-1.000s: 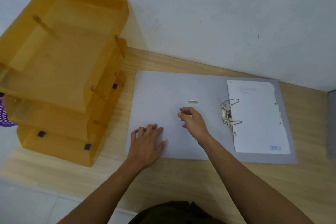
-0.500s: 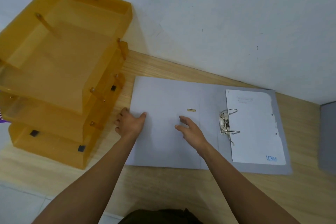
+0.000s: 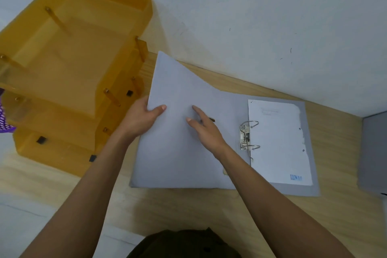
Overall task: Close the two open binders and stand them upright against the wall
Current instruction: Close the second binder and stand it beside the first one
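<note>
A grey lever-arch binder (image 3: 230, 111) lies open on the wooden desk in front of me. Its left cover (image 3: 180, 81) is tilted up off the desk. My left hand (image 3: 140, 119) grips that cover's left edge, thumb on top. My right hand (image 3: 205, 130) rests flat on the inside of the cover, fingers spread. The metal ring mechanism (image 3: 247, 135) sits right of my right hand, with a white sheet (image 3: 278, 142) filed on the right half. A second grey binder (image 3: 372, 153) shows partly at the right frame edge.
A stacked amber plastic paper tray (image 3: 73, 65) stands close to the left of the binder, almost touching the raised cover. The white wall (image 3: 272, 27) runs behind the desk. A purple perforated object (image 3: 4, 119) peeks in at the far left.
My left hand went from flat on the cover to its left edge, took hold and lifted the cover off the desk. My right hand stayed on the inside of the cover.
</note>
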The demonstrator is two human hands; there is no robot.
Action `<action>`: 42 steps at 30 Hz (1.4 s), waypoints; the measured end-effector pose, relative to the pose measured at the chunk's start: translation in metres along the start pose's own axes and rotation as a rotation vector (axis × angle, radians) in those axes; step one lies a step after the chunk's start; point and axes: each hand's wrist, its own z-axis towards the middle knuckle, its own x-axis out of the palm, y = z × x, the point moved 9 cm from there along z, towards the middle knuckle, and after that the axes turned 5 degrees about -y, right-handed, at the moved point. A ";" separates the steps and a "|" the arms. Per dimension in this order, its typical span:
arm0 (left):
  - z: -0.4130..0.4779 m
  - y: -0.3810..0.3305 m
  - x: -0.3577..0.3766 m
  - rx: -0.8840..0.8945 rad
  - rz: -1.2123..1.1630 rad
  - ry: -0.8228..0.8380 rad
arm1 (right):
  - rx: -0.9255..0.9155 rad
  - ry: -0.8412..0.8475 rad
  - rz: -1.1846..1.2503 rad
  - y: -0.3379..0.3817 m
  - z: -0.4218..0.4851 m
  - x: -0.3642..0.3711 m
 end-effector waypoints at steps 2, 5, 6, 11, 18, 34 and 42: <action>-0.002 -0.015 -0.003 0.000 -0.001 0.030 | -0.005 0.021 0.019 0.008 -0.003 0.002; -0.011 -0.030 0.013 -0.047 -0.118 0.110 | 0.028 0.051 0.073 0.011 -0.012 -0.001; -0.015 -0.033 0.022 -0.071 -0.186 0.154 | 0.038 0.052 0.091 0.011 -0.015 -0.005; -0.043 -0.059 0.079 -0.129 -0.512 0.327 | 0.091 0.070 0.252 0.017 -0.032 -0.022; -0.070 -0.097 0.167 -0.016 -0.410 0.282 | 0.046 0.047 0.426 0.044 -0.045 -0.074; -0.066 -0.048 0.271 -0.019 0.078 0.184 | 0.088 -0.362 0.144 -0.044 -0.063 -0.310; -0.076 0.000 0.291 -0.227 0.082 0.115 | 0.141 -0.575 -0.311 -0.128 -0.080 -0.361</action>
